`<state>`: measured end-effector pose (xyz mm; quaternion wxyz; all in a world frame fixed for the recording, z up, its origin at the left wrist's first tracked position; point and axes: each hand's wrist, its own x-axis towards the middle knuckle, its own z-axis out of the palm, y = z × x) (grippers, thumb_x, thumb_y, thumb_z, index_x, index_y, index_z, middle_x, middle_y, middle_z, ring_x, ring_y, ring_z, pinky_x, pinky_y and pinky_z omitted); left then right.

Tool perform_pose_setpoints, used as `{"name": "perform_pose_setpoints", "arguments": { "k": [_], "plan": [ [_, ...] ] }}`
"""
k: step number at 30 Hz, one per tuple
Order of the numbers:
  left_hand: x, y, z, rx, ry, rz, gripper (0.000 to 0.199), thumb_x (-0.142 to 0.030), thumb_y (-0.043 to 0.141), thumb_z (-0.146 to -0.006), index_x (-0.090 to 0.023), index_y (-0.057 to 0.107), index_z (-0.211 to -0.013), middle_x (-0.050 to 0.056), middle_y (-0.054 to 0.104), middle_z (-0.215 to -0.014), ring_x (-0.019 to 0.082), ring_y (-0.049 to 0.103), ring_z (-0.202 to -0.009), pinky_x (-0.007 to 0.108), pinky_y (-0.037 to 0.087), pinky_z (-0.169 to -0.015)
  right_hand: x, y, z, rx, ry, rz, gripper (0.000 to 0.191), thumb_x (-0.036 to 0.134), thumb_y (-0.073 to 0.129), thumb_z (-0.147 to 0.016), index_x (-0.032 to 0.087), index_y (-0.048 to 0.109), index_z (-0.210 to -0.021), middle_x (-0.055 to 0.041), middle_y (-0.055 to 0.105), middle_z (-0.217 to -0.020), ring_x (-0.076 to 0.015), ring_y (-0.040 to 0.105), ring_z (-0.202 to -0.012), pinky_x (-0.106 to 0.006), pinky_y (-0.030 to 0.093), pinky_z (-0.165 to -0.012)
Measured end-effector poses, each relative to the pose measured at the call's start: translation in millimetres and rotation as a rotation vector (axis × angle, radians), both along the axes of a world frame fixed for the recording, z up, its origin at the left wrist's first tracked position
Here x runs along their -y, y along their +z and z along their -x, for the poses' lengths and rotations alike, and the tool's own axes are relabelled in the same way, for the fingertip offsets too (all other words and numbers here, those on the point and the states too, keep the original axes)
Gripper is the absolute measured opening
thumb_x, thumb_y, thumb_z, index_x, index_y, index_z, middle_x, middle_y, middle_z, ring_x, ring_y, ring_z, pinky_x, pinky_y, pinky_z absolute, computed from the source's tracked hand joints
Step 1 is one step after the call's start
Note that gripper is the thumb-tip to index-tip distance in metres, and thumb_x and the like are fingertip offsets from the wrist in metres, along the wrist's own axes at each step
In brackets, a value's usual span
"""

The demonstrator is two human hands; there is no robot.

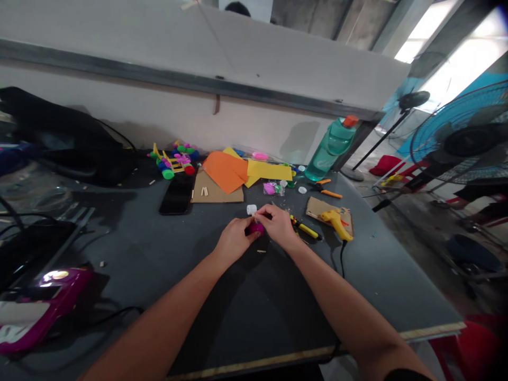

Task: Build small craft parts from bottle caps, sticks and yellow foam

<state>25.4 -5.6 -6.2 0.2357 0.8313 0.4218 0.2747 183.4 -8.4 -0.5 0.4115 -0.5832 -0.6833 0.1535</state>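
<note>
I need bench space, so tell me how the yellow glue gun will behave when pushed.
The yellow glue gun looks like hard moulded plastic, so it should stay stiff. Its trailing black cord may drag or tug. It lies partly on a piece of cardboard, which might slide along.

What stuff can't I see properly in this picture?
Head view: the pink thing's whole shape; the left hand's fingers cover part.
Head view: what, if anything, the right hand pinches; too small and blurred.
Head view: the rest of the purple machine; cut off by the left edge.
</note>
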Motion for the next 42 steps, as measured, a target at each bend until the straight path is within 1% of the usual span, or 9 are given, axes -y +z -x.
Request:
{"name": "perform_pose_setpoints", "arguments": {
  "k": [11,15,30,37,42],
  "plan": [
    [-1.3,-3.1,0.6,0.017,0.005,0.002,0.018,-0.032,0.061,-0.079,-0.022,0.066,-0.093,0.004,0.067,-0.081,0.022,0.059,-0.079,0.032,0.044,-0.068,1.7,5.7,1.8,0.006,-0.001,0.015,0.011,0.022,0.056,-0.078,0.022,0.064,-0.071,0.0011,0.065,-0.071,-0.0145,0.058,-0.069,-0.025,0.042,-0.064],
    [-1.5,-3.1,0.8,0.019,-0.004,-0.001,0.018,-0.032,0.06,-0.08,-0.023,0.067,-0.093,0.004,0.068,-0.083,0.022,0.059,-0.081,0.032,0.045,-0.07,1.4,5.4,2.0,-0.011,-0.003,0.012,0.011,0.023,0.056,-0.078,0.021,0.064,-0.071,0.0011,0.064,-0.07,-0.0142,0.058,-0.068,-0.025,0.042,-0.063],
    [-1.9,-3.8,0.7,0.017,0.0,-0.011,0.018,-0.032,0.061,-0.079,-0.023,0.067,-0.094,0.004,0.069,-0.084,0.022,0.06,-0.082,0.031,0.045,-0.071,0.9,4.6,3.7,-0.046,-0.017,0.007,0.012,0.022,0.055,-0.076,0.021,0.064,-0.068,0.0017,0.065,-0.068,-0.0138,0.058,-0.065,-0.024,0.042,-0.06],
    [-1.3,-2.3,1.1,0.02,-0.007,-0.012,0.019,-0.031,0.061,-0.08,-0.023,0.067,-0.095,0.004,0.067,-0.08,0.021,0.059,-0.079,0.031,0.045,-0.069,1.3,4.4,3.4,-0.051,-0.019,0.01,0.01,0.022,0.057,-0.076,0.021,0.064,-0.068,0.0011,0.066,-0.069,-0.0143,0.059,-0.067,-0.025,0.043,-0.062],
    [-0.8,-2.7,1.5,0.02,-0.012,-0.006,0.021,-0.03,0.061,-0.08,-0.023,0.065,-0.099,0.004,0.068,-0.084,0.022,0.058,-0.081,0.032,0.044,-0.071,1.8,1.2,2.8,-0.096,-0.02,0.024,0.009,0.024,0.058,-0.076,0.021,0.066,-0.072,-0.0004,0.067,-0.072,-0.0151,0.061,-0.068,-0.026,0.046,-0.065]
  ]
}}
